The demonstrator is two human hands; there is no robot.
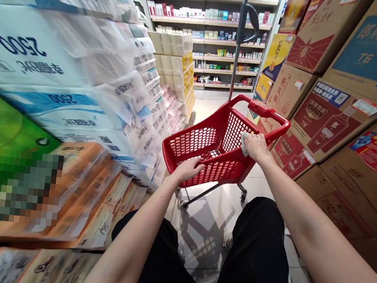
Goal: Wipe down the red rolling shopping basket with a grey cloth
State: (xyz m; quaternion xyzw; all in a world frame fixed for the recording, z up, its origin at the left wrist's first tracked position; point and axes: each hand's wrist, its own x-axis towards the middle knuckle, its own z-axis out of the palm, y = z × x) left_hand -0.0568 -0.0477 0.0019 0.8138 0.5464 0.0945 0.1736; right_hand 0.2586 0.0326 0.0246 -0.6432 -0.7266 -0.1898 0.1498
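Observation:
A red plastic shopping cart (195,138) with perforated basket walls stands on wheels in front of my knees. My left hand (188,169) rests on the near rim of the basket, its fingers curled over the edge. In my right hand (256,146) is a bunched whitish cloth (243,143), pressed against the rim close to the cart's red handle (263,110). The fingers of that hand are closed around the cloth, partly hiding it. Through the holes and open top, the basket shows nothing inside that I can make out.
Stacked tissue packs (48,57) rise along the left, with orange packs (81,184) below them. Printed cardboard cartons (329,126) line the right side. A dark pole with a loop handle (251,26) stands behind the cart. Stocked shelves (208,23) cross the far end.

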